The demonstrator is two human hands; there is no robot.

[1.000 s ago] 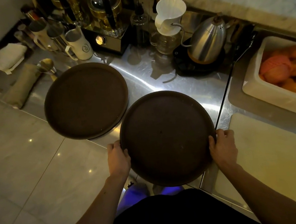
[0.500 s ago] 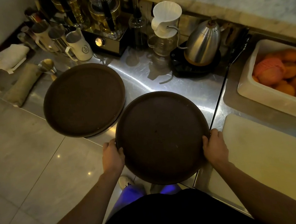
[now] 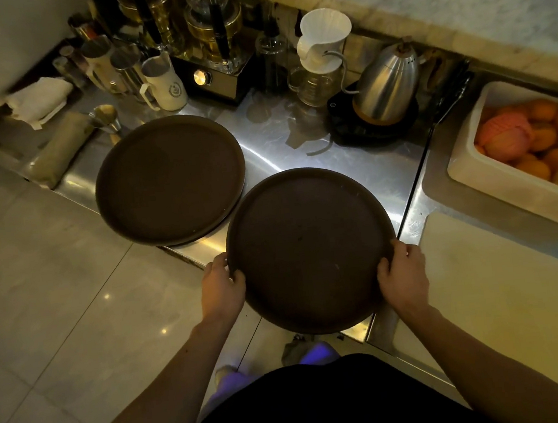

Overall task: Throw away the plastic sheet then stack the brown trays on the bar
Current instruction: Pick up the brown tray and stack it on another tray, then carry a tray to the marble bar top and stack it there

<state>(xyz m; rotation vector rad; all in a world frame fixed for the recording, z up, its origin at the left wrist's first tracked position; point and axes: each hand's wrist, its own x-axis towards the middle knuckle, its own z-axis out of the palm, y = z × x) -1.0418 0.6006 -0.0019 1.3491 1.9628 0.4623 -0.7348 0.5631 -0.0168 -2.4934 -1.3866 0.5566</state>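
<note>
Both hands grip the near tray (image 3: 311,249) at opposite edges: the left hand (image 3: 221,286) is closed on its left rim, the right hand (image 3: 402,272) on its right rim. The tray partly overhangs the front edge of the steel counter (image 3: 341,166); whether it rests on the steel or is lifted cannot be told.

Compared with the views a second ago, the tray sits slightly further left in frame and nearer the far tray (image 3: 170,179), though part of that shift may be head motion. The two rims now nearly meet. The far tray lies flat on the counter, left of the near one, in front of the jugs (image 3: 139,77).

No plastic sheet is visible, so the disposal step appears complete. The stacking step appears under way: the held tray needs lifting clear and setting concentric on the far tray. Risk: the kettle (image 3: 386,84) stands near the travel path.
</note>
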